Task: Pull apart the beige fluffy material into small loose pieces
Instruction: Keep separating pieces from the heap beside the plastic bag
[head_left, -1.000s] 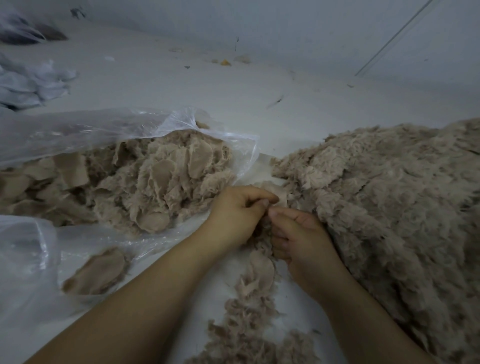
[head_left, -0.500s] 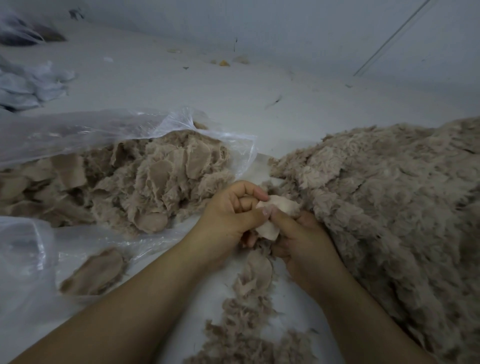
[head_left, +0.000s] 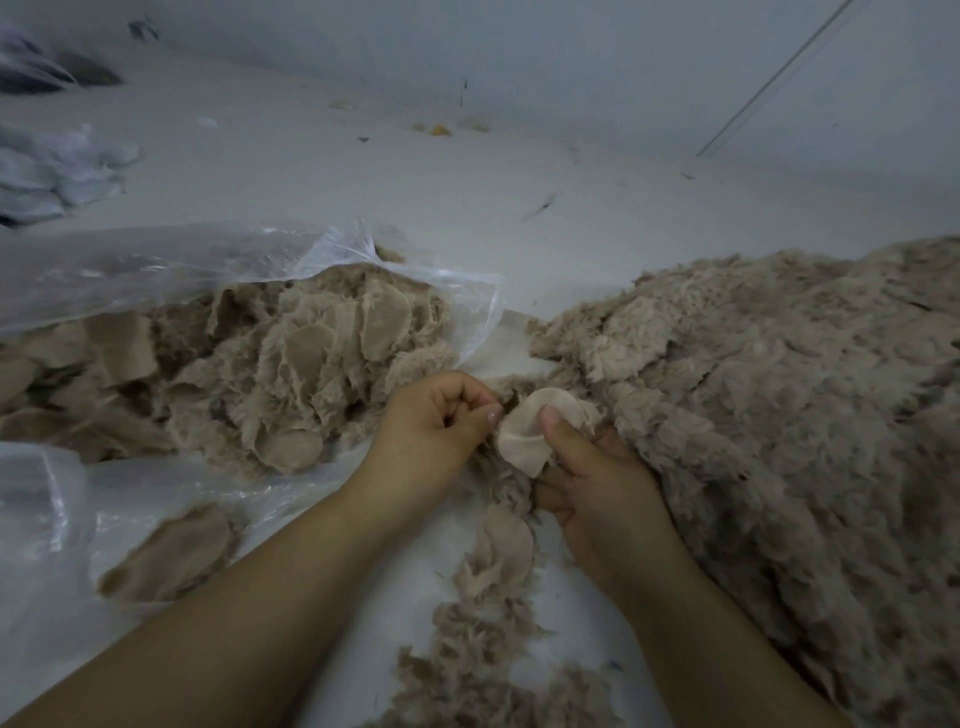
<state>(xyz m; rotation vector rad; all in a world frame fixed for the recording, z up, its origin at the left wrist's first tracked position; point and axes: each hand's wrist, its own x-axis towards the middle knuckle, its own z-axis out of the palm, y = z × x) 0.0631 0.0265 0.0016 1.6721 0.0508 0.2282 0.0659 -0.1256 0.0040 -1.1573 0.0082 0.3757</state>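
Observation:
A big heap of beige fluffy material (head_left: 769, 426) covers the right side of the white surface. At its left edge my right hand (head_left: 597, 483) pinches a small round beige piece (head_left: 524, 434), pale backing side up, with the thumb on top. My left hand (head_left: 436, 431) is curled beside it, thumb and forefinger pinching the fluffy edge at the piece's left rim. A trail of loose fluffy scraps (head_left: 493, 623) runs down between my forearms.
A clear plastic bag (head_left: 156, 270) on the left holds a pile of separated round pieces (head_left: 291, 364). One separated piece (head_left: 171, 556) lies on plastic at lower left. White fabric bundles (head_left: 52, 171) sit far left; a wall stands behind.
The round piece has been turned pale side up and drawn out from the heap. My hands have moved slightly apart, the left one shifting left.

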